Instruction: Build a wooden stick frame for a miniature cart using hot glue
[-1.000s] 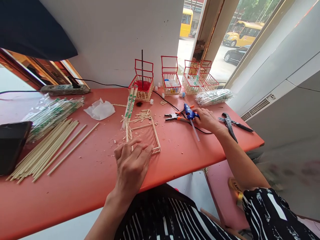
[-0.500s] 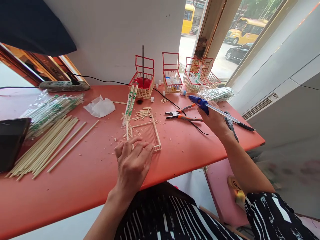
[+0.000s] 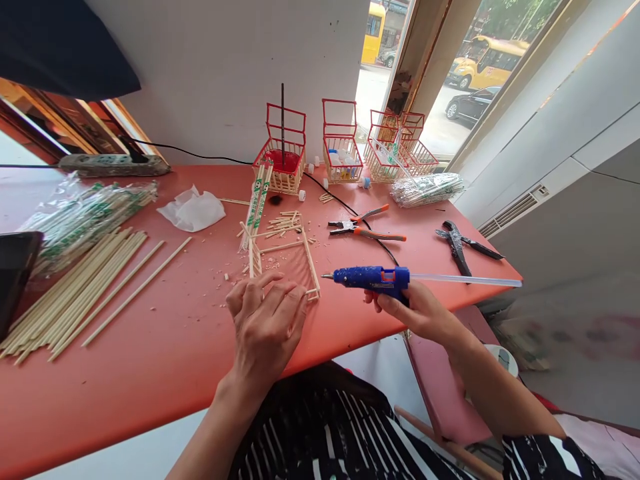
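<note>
A small frame of pale wooden sticks (image 3: pixel 311 261) stands on the red table in front of me. My left hand (image 3: pixel 267 320) is closed over its near side, fingertips pinched down, and hides that part of it. In my right hand (image 3: pixel 417 310) is a blue hot glue gun (image 3: pixel 370 277), held level with its metal nozzle pointing left at the frame. A long clear glue stick (image 3: pixel 465 280) sticks out of its back. The nozzle is apart from the frame, a short way right of its near corner.
Orange-handled pliers (image 3: pixel 367 230) and dark pliers (image 3: pixel 457 250) lie on the red table (image 3: pixel 175 373). Loose sticks (image 3: pixel 85 293) and wrapped chopsticks (image 3: pixel 95 210) are at left. Red-trimmed stick carts (image 3: pixel 343 160) line the wall. A black cord (image 3: pixel 345 200) crosses behind; stick offcuts (image 3: pixel 285 223) lie beyond the frame.
My right hand has brought the glue gun down and left from above the pliers, turning its nozzle toward the frame. My left hand stays on the frame. The view has shifted slightly.
</note>
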The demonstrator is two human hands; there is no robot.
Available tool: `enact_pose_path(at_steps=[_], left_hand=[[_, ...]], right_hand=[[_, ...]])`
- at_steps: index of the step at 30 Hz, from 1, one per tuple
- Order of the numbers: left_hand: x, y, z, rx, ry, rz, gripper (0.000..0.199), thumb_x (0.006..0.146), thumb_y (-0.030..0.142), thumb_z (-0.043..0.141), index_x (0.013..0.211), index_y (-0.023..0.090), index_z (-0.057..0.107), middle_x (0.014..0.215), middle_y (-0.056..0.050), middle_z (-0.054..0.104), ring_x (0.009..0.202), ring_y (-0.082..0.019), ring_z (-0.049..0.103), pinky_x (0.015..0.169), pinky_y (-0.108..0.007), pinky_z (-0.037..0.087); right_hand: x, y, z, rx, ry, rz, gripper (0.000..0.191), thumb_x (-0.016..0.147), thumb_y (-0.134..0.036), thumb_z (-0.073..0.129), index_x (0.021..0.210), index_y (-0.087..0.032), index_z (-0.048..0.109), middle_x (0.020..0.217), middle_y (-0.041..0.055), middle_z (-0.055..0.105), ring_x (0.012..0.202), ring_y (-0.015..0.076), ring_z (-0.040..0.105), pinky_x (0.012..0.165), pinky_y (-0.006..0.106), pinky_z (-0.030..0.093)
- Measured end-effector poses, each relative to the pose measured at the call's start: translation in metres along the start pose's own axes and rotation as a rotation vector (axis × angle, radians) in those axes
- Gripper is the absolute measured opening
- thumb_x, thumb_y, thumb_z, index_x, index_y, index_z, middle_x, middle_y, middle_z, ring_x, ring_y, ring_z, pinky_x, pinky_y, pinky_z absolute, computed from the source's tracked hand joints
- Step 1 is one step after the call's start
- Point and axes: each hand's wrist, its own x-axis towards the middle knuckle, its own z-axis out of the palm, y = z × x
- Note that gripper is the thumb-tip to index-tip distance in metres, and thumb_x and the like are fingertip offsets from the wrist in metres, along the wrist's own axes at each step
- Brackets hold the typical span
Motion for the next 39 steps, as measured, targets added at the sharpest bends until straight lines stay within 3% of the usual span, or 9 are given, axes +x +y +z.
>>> enact_pose_path(at_steps=[14, 22, 39], left_hand=[[0.0, 0.001, 0.002, 0.009, 0.013, -0.002, 0.017, 0.087, 0.011, 0.068, 0.1, 0.023, 0.067, 0.094, -0.005, 0.077, 0.11, -0.032, 0.064, 0.099, -0.05, 0.038], [-0.001, 0.002, 0.003, -0.011, 0.007, -0.011, 0.018, 0.088, 0.012, 0.065, 0.102, 0.023, 0.067, 0.094, -0.006, 0.076, 0.11, -0.031, 0.064, 0.099, -0.049, 0.039], [-0.003, 0.002, 0.007, -0.022, 0.013, -0.037, 0.018, 0.089, 0.01, 0.063, 0.103, 0.021, 0.067, 0.096, -0.008, 0.075, 0.11, -0.031, 0.063, 0.1, -0.049, 0.04]], right_hand=[[-0.005, 0.009, 0.01, -0.043, -0.048, 0.038, 0.042, 0.1, -0.054, 0.049, 0.097, -0.016, 0.065, 0.09, 0.0074, 0.067, 0.075, 0.0163, 0.058, 0.065, 0.027, 0.047], [-0.004, 0.008, 0.011, -0.075, -0.047, 0.043, 0.038, 0.101, -0.05, 0.047, 0.096, -0.016, 0.063, 0.086, 0.0061, 0.065, 0.071, 0.0149, 0.054, 0.062, 0.026, 0.044], [-0.004, 0.006, 0.015, -0.208, 0.036, -0.009, 0.029, 0.1, -0.045, 0.051, 0.097, -0.019, 0.063, 0.089, 0.0062, 0.071, 0.08, 0.021, 0.065, 0.071, 0.032, 0.05]])
